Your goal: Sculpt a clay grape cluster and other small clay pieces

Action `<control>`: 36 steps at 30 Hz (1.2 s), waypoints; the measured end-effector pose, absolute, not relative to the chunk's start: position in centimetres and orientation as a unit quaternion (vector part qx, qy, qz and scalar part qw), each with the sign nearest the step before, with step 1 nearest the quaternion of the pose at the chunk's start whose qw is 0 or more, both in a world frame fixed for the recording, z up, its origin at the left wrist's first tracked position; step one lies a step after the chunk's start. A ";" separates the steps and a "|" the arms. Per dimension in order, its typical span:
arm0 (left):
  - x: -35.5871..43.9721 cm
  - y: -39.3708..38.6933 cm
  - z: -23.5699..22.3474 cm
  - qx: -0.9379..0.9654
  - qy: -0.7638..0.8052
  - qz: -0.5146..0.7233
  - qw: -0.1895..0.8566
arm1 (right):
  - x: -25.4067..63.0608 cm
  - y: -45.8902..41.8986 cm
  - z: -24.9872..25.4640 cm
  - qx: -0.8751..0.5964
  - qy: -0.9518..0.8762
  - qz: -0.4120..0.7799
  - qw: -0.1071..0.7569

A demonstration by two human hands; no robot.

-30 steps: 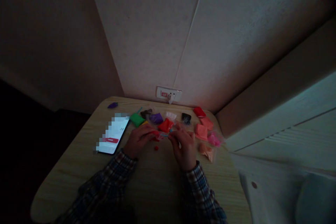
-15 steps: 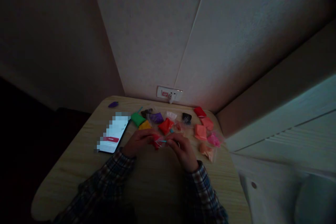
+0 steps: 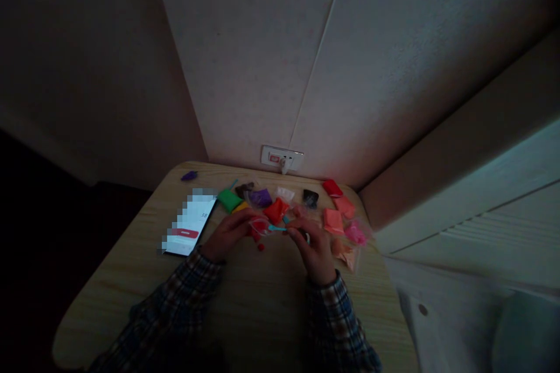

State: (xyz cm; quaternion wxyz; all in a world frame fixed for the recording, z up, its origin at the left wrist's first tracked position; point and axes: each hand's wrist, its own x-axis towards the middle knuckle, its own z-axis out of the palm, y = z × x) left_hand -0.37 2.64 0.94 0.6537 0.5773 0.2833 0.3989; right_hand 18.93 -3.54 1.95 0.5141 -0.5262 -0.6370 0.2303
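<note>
The scene is dim. My left hand (image 3: 230,235) is closed around a small clear bag of red clay (image 3: 257,227) just above the wooden table (image 3: 245,297). My right hand (image 3: 314,247) pinches a thin teal tool (image 3: 276,227) whose tip reaches into that bag. A small red clay ball (image 3: 261,247) lies on the table below the bag. Both sleeves are plaid.
Several small clay bags lie in a row behind my hands: green (image 3: 229,200), purple (image 3: 261,197), red (image 3: 276,210), black (image 3: 311,197), orange (image 3: 335,221), pink (image 3: 356,233). A lit phone (image 3: 190,223) lies left. A wall socket (image 3: 282,158) sits behind. A purple scrap (image 3: 189,175) lies far left.
My right hand has shifted slightly right and toward me. The red ball, hidden half a second ago, shows again below the bag. The hands stay joined at the bag.
</note>
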 end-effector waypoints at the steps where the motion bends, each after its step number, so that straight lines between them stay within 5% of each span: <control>1: -0.4 2.6 1.0 0.587 0.289 0.397 0.643 | 19.0 -3.6 1.9 -0.533 -0.643 0.211 0.508; 14: 0.6 2.0 -1.2 0.595 0.272 0.388 0.649 | 17.8 -4.0 2.1 -0.568 -0.705 -0.045 0.424; 25: 0.4 2.3 0.0 0.559 0.271 0.318 0.716 | 18.6 -3.8 1.4 -0.569 -0.714 -0.094 0.398; 36: 0.0 2.6 -0.3 0.508 0.278 0.322 0.749 | 18.8 -4.0 2.0 -0.553 -0.720 -0.021 0.418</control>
